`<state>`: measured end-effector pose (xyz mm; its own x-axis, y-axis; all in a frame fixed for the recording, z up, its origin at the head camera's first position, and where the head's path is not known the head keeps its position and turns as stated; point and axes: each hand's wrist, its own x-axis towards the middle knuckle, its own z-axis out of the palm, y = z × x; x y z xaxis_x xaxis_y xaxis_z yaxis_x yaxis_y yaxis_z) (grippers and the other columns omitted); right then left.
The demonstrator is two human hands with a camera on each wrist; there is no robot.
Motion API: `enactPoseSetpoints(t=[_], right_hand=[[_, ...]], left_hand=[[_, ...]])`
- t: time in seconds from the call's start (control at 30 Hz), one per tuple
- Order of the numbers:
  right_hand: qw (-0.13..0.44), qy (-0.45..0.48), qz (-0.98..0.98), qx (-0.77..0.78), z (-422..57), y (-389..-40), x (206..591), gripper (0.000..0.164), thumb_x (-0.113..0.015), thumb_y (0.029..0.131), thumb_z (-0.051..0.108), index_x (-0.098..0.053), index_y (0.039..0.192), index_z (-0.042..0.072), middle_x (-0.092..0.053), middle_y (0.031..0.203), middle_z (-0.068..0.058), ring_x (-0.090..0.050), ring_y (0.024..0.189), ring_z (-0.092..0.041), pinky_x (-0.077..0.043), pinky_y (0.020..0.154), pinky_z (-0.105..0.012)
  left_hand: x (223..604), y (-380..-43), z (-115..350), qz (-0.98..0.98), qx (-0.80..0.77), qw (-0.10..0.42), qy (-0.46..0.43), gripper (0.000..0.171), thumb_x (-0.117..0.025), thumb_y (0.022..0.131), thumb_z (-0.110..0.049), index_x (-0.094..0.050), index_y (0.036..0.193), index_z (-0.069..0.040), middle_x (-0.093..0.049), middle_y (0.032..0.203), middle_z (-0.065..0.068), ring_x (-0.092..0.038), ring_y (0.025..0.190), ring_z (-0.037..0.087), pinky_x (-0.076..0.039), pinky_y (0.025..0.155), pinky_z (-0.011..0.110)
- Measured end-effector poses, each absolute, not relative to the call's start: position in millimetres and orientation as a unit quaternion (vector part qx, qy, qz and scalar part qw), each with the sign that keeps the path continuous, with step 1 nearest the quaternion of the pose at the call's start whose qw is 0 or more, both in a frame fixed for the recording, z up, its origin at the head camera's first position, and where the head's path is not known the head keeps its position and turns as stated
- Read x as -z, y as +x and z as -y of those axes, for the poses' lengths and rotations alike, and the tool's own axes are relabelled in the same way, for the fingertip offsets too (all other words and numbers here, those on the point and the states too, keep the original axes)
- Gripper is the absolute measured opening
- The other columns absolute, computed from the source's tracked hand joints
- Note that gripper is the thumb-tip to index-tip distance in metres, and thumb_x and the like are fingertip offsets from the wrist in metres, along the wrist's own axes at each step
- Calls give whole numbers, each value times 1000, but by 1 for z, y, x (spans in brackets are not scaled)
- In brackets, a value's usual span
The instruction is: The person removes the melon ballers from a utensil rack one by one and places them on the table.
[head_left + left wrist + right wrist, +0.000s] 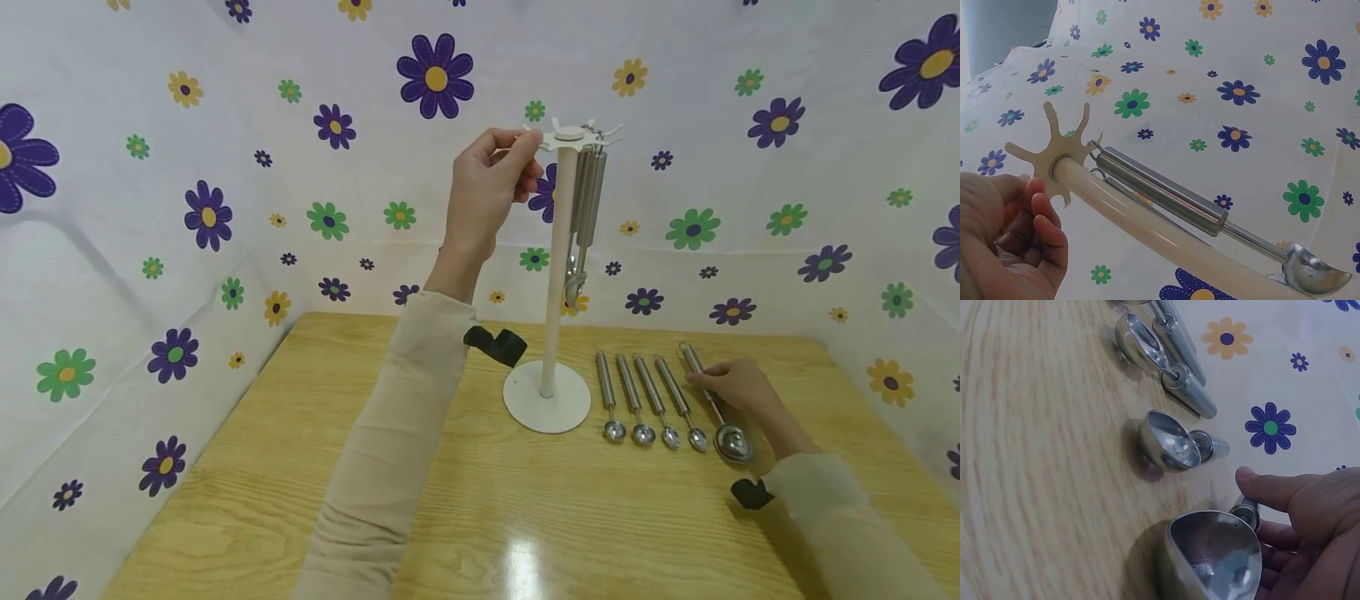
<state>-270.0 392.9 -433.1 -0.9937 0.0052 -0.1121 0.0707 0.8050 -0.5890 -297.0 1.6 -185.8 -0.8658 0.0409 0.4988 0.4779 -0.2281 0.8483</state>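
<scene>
My left hand (487,187) is raised at the top of a white stand (557,317), its thumb and fingers pinching one arm of the hooked top (1054,147). From the far-side hooks hang steel scoops (592,200), handles up and bowls down. At the right of the table, my right hand (738,387) holds the handle of the largest scoop (733,443), thumb on one side and fingers on the other. Its wide bowl (1213,556) is near the camera in the right wrist view, close over the wood.
Several smaller scoops (643,433) lie in a row between the stand's round base (546,417) and the largest scoop, bowls toward me. The wooden table (247,483) is backed by a white flowered cloth (465,50) on the back and sides.
</scene>
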Motion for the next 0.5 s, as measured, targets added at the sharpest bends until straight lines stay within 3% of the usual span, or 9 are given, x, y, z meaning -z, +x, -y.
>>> enactPoseSetpoints(t=[0.33,0.5], right_hand=[[44,21,-951,305,-395,-270,435,55,-62,104,36,-64,122,-16,-68,99,-23,-55,78,-23,-48,64,-32],[38,28,-949,311,-393,-268,434,56,-59,105,36,-63,123,-16,-65,91,-15,-52,74,-21,-46,62,-32]], left_hand=[[187,-297,-3,599,757,147,-215,8,-65,103,-14,-65,100,-7,-64,77,6,-56,64,15,-48,61,21],[187,-297,-3,596,760,146,-214,7,-65,104,-13,-65,99,-7,-64,77,6,-56,64,15,-49,61,21]])
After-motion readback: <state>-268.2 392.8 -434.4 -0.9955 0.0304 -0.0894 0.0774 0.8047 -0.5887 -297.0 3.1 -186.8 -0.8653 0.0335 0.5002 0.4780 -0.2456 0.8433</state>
